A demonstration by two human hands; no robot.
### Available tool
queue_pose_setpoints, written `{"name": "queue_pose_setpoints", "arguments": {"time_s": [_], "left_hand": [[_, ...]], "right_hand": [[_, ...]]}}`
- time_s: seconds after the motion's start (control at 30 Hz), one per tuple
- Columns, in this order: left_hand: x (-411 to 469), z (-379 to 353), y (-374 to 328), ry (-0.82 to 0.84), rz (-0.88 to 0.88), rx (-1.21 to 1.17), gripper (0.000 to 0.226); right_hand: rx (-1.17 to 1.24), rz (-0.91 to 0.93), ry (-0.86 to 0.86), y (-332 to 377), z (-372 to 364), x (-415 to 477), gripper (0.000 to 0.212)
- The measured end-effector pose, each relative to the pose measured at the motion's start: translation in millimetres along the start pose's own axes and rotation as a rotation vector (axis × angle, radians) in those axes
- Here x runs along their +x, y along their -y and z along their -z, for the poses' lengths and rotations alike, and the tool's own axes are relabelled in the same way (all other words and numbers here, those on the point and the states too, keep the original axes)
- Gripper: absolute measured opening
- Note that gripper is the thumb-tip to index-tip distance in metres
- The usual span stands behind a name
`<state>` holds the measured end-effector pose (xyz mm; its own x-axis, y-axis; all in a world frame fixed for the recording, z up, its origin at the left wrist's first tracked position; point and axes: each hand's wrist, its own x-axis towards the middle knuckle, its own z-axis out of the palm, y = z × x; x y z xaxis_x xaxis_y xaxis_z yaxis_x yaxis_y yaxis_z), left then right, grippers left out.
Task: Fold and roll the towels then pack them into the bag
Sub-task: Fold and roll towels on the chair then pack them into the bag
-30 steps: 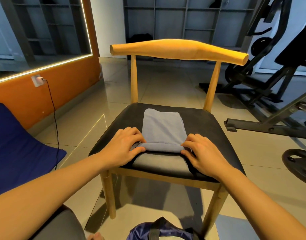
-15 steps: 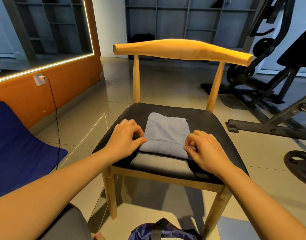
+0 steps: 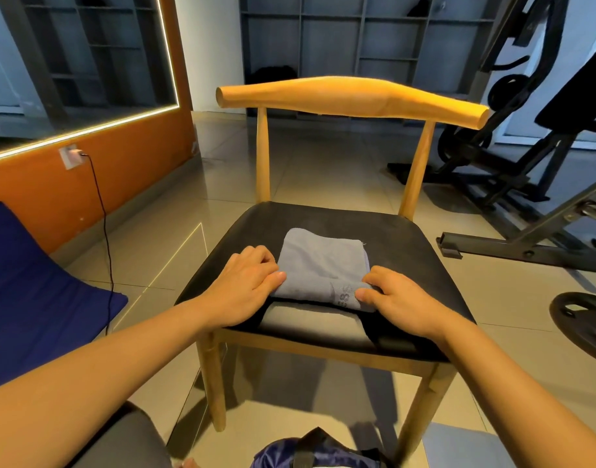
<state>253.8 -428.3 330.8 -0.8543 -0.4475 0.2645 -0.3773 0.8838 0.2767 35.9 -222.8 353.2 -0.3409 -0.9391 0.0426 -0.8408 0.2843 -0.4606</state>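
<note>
Since tight roll needs even pull, left hand (image 3: 242,288) and right hand (image 3: 398,298), set apart, pinch near edge of grey-blue folded terry towel (image 3: 323,261) at its 8 and 4 o'clock, fingers curled over thick lip. Towel mid-seat on black padded seat of wooden chair (image 3: 408,238): smooth, firm base. Cloth soft, limp. Dark blue nylon bag (image 3: 283,456) at 6 o'clock on floor, likely handy for packing.

Left hand (image 3: 242,288) and right hand (image 3: 402,303) rolled the towel (image 3: 323,260) farther — flat part shorter.

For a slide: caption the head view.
Partly rolled towel on a chair seat, pinched by left hand and right hand.
</note>
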Motion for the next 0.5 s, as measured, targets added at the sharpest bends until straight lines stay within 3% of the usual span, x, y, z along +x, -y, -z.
{"name": "queue_pose_setpoints", "arguments": {"time_s": [0.13,0.23,0.3,0.37,0.5], "left_hand": [[12.9,-6.2,1.8,-0.012,0.158,-0.004,0.049],[20.8,-8.7,3.6,-0.133,0.206,-0.043,0.038],[19.3,-7.4,2.7,-0.248,0.111,-0.072,0.027],[14.8,-6.1,3.5,-0.293,-0.073,-0.034,0.030],[9.0,-6.4,14.4,-0.143,-0.174,0.048,0.055]], "right_hand": [[0.049,-0.085,-0.020,-3.8,-7.4,9.0,0.046],[-0.071,0.003,-0.275,-6.4,-10.0,10.1,0.027],[-0.153,0.141,-0.381,-7.2,-11.0,8.5,0.017],[-0.267,0.229,-0.392,-7.7,-13.3,5.6,0.019],[-0.379,0.238,-0.303,-14.0,-16.8,0.2,0.044]]}}
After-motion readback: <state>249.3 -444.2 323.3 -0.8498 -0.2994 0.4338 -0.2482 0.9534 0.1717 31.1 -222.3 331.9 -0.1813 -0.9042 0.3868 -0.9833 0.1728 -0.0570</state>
